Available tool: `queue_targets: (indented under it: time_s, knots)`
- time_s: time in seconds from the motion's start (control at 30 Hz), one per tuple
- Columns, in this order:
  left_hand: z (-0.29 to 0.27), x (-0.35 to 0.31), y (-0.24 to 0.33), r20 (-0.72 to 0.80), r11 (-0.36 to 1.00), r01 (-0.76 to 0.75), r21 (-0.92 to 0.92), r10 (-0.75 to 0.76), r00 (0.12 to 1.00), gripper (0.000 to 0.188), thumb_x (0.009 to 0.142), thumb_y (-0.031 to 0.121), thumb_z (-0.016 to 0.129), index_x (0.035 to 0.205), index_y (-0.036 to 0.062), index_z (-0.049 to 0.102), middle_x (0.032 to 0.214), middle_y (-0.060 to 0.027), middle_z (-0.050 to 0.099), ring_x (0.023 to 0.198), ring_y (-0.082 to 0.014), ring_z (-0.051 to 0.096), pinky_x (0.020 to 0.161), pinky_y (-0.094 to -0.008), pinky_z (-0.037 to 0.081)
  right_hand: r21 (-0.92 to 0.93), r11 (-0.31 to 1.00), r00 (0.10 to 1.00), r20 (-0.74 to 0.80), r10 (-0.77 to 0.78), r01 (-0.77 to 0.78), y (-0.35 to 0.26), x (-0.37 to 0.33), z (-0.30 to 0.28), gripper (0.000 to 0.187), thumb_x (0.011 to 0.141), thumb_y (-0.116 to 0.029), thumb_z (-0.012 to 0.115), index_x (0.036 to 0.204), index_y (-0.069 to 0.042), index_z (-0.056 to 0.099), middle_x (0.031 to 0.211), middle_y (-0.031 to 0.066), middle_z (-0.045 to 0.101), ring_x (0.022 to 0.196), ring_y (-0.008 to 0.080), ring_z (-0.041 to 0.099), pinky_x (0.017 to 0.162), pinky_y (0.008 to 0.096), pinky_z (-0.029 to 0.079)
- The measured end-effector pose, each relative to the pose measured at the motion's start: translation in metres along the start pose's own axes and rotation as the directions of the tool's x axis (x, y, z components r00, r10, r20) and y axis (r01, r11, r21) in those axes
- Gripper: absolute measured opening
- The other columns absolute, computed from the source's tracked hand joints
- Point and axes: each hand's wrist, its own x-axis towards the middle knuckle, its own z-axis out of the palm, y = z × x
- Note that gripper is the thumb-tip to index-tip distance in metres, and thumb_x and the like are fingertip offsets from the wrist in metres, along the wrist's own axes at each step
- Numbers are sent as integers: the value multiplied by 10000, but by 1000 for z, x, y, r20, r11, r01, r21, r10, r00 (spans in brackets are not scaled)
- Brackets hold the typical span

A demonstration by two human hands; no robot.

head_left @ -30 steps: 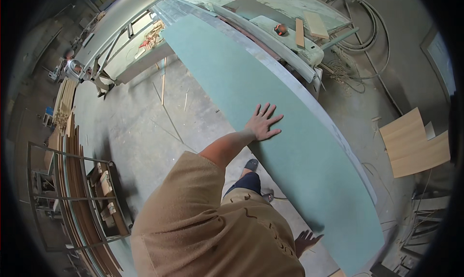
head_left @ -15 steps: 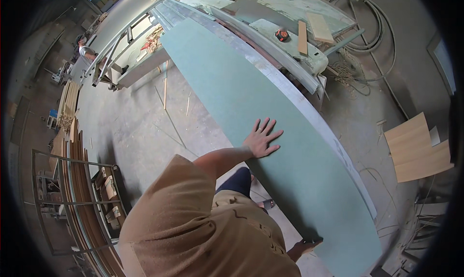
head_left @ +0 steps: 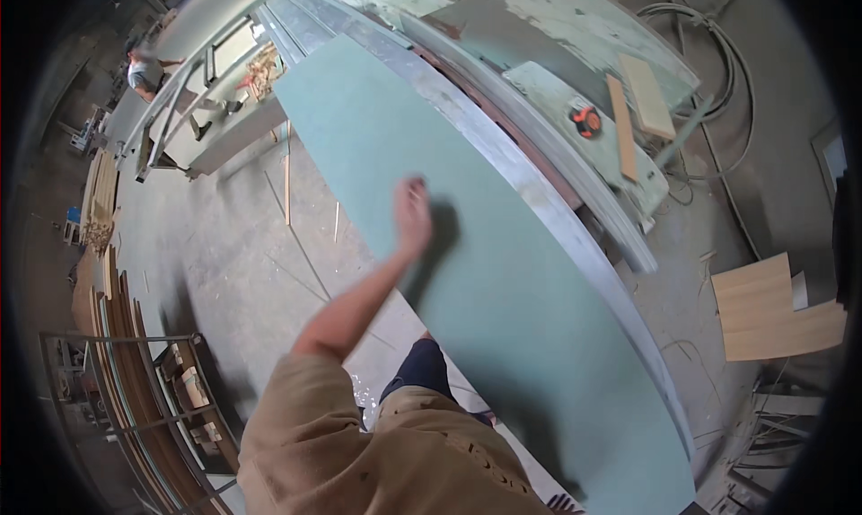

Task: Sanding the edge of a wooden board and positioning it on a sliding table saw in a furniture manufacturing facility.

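A long pale green board lies flat, stretching from the far left to the near right. My left hand hovers over its far half, throwing a shadow on the surface. Motion smears that hand, so its fingers are not clear; I make out nothing held in it. Of my right hand only the fingers show, low in the picture at the board's near edge. They look spread apart, with the rest of the hand cut off by the frame.
Under the board runs a metal machine table. Beyond it, a tape measure and wooden strips lie on a dusty surface. Plywood leans at right. A rack with long boards stands left; another person is at far left.
My left hand has lifted off the board and moved farther along it, away from me. My right hand has shifted lower, toward the frame's bottom edge. My view has shifted slightly.
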Motion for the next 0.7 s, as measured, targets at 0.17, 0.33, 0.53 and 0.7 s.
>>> queue_targets:
  time_s: [0.17,0.33,0.53,0.7]
  knots:
    - [-38,326,-132,-208,986,71,154,-38,977,282,1072,226,607,1163,-4,741,1024,-197,779,949,-303,747,887,-419,575,252,915,917,-170,361,-314,-56,-80,71,455,1055,-396,677,1290,-14,608,1260,177,686,1167,354,664,1022,499,541]
    - [23,506,-204,21,882,115,457,-140,990,466,979,408,671,1218,26,786,1184,-230,791,1131,-380,762,1006,-470,580,579,637,675,-190,713,-509,-164,-136,205,458,1060,-455,666,1095,0,711,1133,170,732,1089,354,690,963,491,560]
    - [116,560,-173,104,605,184,775,-409,907,784,868,702,735,1301,49,771,1333,-188,757,1261,-374,718,1030,-458,578,409,697,740,-73,669,-589,-149,-139,198,843,1137,-638,347,1615,55,386,1718,226,352,1570,414,389,1333,556,344]
    - [118,600,-194,147,688,217,693,-429,891,833,874,566,773,1406,-57,629,1382,-268,705,1258,-403,709,1046,-494,572,365,704,751,-19,660,-610,-132,-153,183,749,1146,-587,377,1729,-162,176,1726,180,356,1550,403,424,1280,587,403]
